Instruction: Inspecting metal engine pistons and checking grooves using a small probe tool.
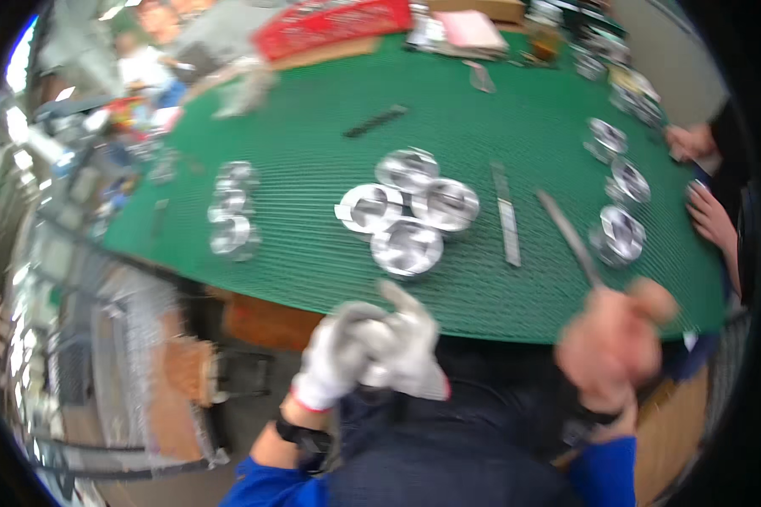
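Note:
My left hand (336,359) wears a white glove and a black wristwatch, and is held in front of my body below the table edge. It grips a loose white glove (410,342) whose fingers point up. My right hand (613,346) is bare and blurred, closed around the lower end of a thin grey metal rod (566,235) that slants up and left over the green mat (313,253). A tight cluster of several shiny metal cylinders (407,211) stands on the mat just beyond my left hand.
A flat metal strip (506,218) lies right of the cluster. More shiny cylinders stand at the left (232,215) and at the right (619,237). Another person's hands (708,215) rest at the right edge. A red crate (330,25) and a dark bar (376,121) lie farther back.

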Tool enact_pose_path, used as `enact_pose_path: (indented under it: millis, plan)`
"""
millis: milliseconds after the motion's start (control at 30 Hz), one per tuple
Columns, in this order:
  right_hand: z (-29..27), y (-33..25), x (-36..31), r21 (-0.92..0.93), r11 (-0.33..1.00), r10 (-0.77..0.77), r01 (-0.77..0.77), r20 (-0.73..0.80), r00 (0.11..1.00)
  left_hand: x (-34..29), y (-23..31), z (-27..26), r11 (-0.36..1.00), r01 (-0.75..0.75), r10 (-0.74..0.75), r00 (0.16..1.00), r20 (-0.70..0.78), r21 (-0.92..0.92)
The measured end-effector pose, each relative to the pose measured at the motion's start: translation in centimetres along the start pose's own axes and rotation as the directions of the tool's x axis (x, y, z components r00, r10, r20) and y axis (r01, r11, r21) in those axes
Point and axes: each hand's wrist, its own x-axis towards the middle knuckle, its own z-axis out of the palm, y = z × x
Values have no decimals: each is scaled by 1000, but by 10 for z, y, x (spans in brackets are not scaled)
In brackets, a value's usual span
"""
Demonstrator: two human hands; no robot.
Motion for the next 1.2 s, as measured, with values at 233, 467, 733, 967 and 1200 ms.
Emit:
enact_pose_path:
  millis: [233,467,733,967,1200]
  plan:
    - [3,40,-9,129,989,111,-68,-364,925,41,9,22,799,223,-261,965,12,-559]
    - [5,39,-10,-743,426,68,-516,-543,837,62,12,24,496,187,-160,980,122,-848]
    - [-6,66,-4,-947,-130,-19,-294,-294,956,87,-8,39,14,258,-193,948,251,-966]
    - [-26,29,63,-923,159,-425,-351,-385,819,112,0,26,-16,159,-160,974,160,-987]
    - [-38,68,67,-947,57,-174,-315,-320,931,98,33,64,759,135,43,966,256,-636]
